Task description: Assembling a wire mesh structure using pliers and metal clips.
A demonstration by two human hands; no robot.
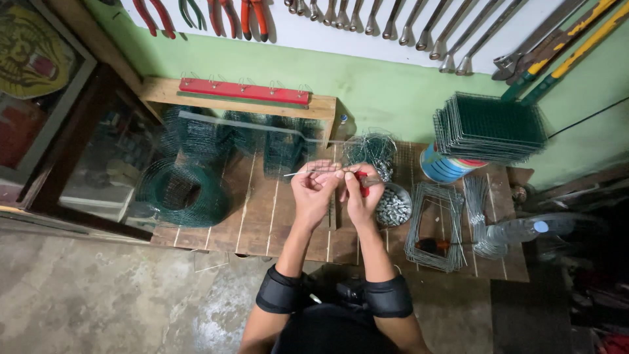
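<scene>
Left hand [316,185] grip closed, pinching thin wire piece [308,172] above table [262,223]. Right hand [358,193] grip closed on red-handled pliers [364,180], nose at wire end. Judgement: hold wire steady, bite close to left fingers, twist small, keep wrists together. Bowl of metal clips [393,208] just right of hands. Green mesh roll [183,193] left, well apart; mesh panel stack [490,126] far right.

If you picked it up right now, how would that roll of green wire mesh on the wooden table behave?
The roll of green wire mesh is probably light, being mostly open holes. Lying on its curved side, it may roll if pushed. The thin wire likely flexes and springs.
</scene>
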